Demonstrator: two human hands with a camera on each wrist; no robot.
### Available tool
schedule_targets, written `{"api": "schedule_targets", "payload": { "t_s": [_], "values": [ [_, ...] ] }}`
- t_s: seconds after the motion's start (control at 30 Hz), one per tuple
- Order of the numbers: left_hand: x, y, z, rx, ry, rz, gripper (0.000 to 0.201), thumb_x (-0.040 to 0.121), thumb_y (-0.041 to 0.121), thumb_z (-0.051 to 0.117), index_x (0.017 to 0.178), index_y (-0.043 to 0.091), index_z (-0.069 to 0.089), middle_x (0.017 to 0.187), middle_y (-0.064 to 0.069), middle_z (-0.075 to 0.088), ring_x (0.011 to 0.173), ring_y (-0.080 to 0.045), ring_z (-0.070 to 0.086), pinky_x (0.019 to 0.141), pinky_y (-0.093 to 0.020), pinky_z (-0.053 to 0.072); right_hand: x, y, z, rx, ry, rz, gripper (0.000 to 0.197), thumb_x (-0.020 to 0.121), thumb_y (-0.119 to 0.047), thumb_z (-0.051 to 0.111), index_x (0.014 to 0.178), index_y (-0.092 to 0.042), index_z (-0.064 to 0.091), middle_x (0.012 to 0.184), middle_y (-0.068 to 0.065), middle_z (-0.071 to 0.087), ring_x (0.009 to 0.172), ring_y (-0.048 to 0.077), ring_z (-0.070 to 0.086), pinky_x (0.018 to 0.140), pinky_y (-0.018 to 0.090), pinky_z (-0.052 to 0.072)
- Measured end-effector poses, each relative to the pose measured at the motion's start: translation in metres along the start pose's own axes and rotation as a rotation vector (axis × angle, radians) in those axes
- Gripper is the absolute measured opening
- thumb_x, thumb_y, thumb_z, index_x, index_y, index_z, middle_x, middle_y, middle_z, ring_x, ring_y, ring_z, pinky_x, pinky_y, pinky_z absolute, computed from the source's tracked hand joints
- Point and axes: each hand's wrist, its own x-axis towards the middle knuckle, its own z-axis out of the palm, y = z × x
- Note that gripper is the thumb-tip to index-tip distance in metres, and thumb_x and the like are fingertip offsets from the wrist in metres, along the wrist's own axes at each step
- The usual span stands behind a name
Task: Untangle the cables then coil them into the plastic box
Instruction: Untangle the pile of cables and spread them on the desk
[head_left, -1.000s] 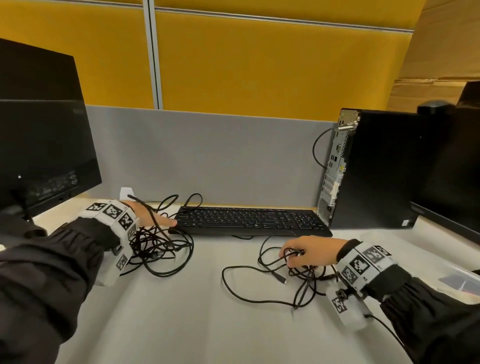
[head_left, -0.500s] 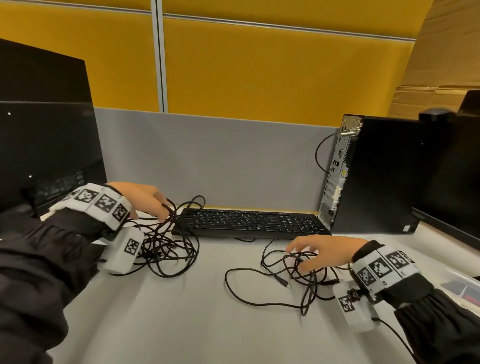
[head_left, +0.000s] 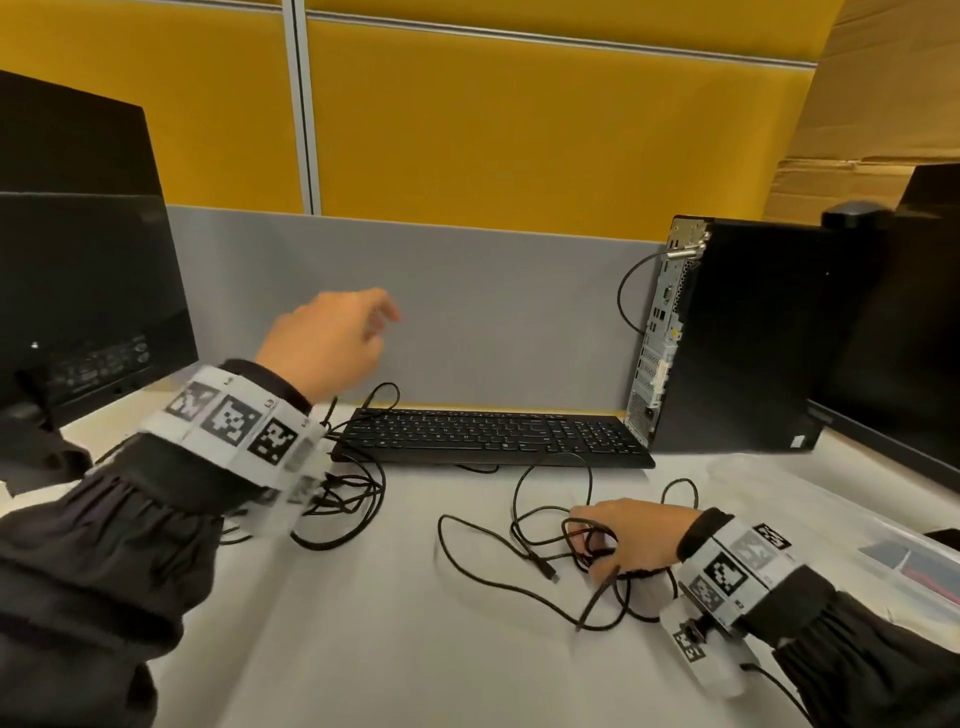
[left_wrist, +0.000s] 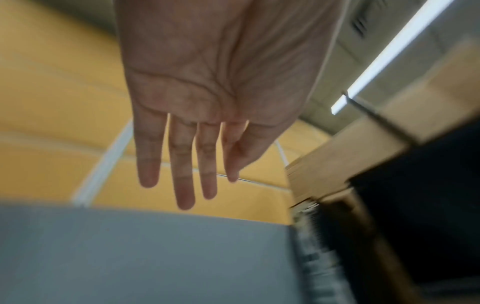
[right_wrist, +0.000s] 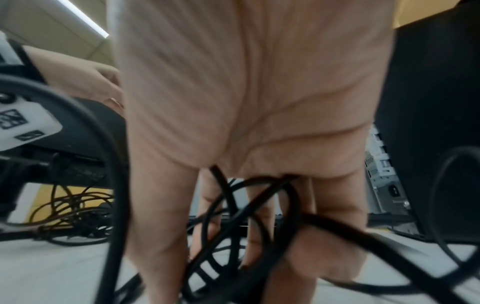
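**Two cable piles on the desk, one hand up and one hand down**

Lying on the pale, smooth desk (head_left: 363, 623) are two separate piles of thin black round cables. One tangled pile (head_left: 345, 493) is at the left end of the black keyboard (head_left: 488, 434), partly hidden behind the left wrist. The second pile (head_left: 561, 551) is looser, with wide open loops and one free plug end, and it lies in front of the keyboard toward the right.

At the far right edge stands a clear plastic box (head_left: 883, 540). Something dark and something red show through its wall, but I cannot tell what they are. No cable is visible inside it.

The right hand (head_left: 631, 535) rests on the second pile. In the right wrist view its fingers (right_wrist: 161, 205) are bent down and a little spread, with cable loops passing between them.

The left hand (head_left: 327, 343) is in the air above the first pile and touches nothing. In the left wrist view its fingers (left_wrist: 182, 164) are straight and slightly apart, the palm empty.

A black computer tower (head_left: 737, 338) stands upright to the right of the keyboard, and a dark monitor (head_left: 78, 291) is at the left.
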Motion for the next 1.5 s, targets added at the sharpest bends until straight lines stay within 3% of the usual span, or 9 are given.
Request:
{"api": "schedule_targets", "payload": {
  "t_s": [0.23,0.37,0.43,0.53,0.63,0.9,1.23,1.37,1.5],
  "values": [
    [-0.036,0.069,0.083,-0.738,-0.49,0.001,0.042,0.085,0.028,0.065,0.124,0.027,0.048,0.125,-0.001,0.055,0.108,-0.012,0.056,0.094,-0.024,0.046,-0.012,-0.001,-0.011,0.45,0.251,-0.248,0.016,0.084,-0.017,0.068,0.082,-0.023,0.054,0.078,-0.011,0.056,0.066,-0.002,0.051,0.065,0.013,0.042],
    [-0.05,0.066,0.104,-0.686,-0.675,0.023,0.082,0.075,0.041,0.072,0.139,0.045,0.021,0.135,0.013,0.037,0.122,-0.009,0.046,0.09,-0.018,0.039,-0.018,-0.007,-0.011,0.878,0.393,-0.415,0.012,0.083,-0.012,0.069,0.084,-0.013,0.057,0.077,-0.004,0.057,0.071,0.006,0.052,0.066,0.02,0.045],
    [-0.057,0.068,0.11,-0.727,-0.71,0.053,0.09,0.073,0.036,0.076,0.14,0.047,0.017,0.134,0.013,0.039,0.107,-0.009,0.06,0.075,-0.017,0.048,-0.016,-0.013,-0.009,0.96,0.421,-0.463,0.012,0.084,-0.012,0.068,0.088,-0.01,0.056,0.082,0.004,0.056,0.076,0.013,0.052,0.071,0.024,0.045],
    [-0.061,0.071,0.115,-0.779,-0.624,0.051,0.047,0.083,0.03,0.067,0.125,0.03,0.045,0.091,0.006,0.065,0.055,-0.006,0.061,0.047,-0.018,0.041,-0.013,-0.017,-0.009,1.036,0.494,-0.446,0.008,0.087,-0.013,0.064,0.088,-0.011,0.056,0.079,0.0,0.057,0.073,0.01,0.053,0.069,0.021,0.045],
    [-0.056,0.061,0.112,-0.933,-0.479,-0.045,0.02,0.095,0.027,0.049,0.087,0.01,0.058,0.045,0.009,0.038,0.036,-0.005,0.03,0.038,-0.016,0.026,-0.013,-0.007,-0.006,1.136,0.594,-0.361,0.006,0.09,-0.017,0.059,0.09,-0.012,0.06,0.077,0.0,0.06,0.071,0.011,0.058,0.066,0.026,0.05],
    [-0.047,0.03,0.112,-1.085,-0.143,-0.271,0.032,0.1,0.028,0.036,0.074,0.012,0.043,0.044,0.007,0.025,0.034,-0.008,0.02,0.034,-0.013,0.017,-0.023,0.027,0.004,1.162,0.619,-0.035,0.03,0.099,-0.031,0.039,0.092,-0.013,0.063,0.098,0.001,0.068,0.091,0.012,0.065,0.071,0.029,0.055],
    [-0.043,0.016,0.106,-1.044,-0.062,-0.363,0.032,0.1,0.029,0.035,0.074,0.013,0.044,0.046,0.006,0.028,0.032,-0.006,0.022,0.031,-0.015,0.019,-0.022,0.05,0.003,1.348,0.861,0.148,0.039,0.101,-0.038,0.032,0.094,-0.015,0.063,0.097,0.003,0.064,0.084,0.018,0.061,0.062,0.029,0.049],
    [-0.042,0.015,0.107,-1.003,-0.077,-0.384,0.032,0.1,0.028,0.035,0.073,0.013,0.045,0.047,0.006,0.029,0.033,-0.006,0.023,0.033,-0.013,0.018,-0.016,0.056,0.004,1.026,1.055,0.287,0.03,0.101,-0.033,0.028,0.108,-0.022,0.055,0.112,0.005,0.046,0.099,0.02,0.048,0.063,0.029,0.047],
    [-0.041,0.009,0.111,-0.949,-0.019,-0.422,0.034,0.1,0.026,0.036,0.071,0.011,0.045,0.052,0.002,0.033,0.038,-0.007,0.028,0.036,-0.018,0.026,-0.024,0.061,-0.004,1.121,1.188,0.208,0.031,0.102,-0.027,0.029,0.098,-0.012,0.057,0.074,0.003,0.045,0.058,0.012,0.046,0.05,0.028,0.042]
  ]
}}
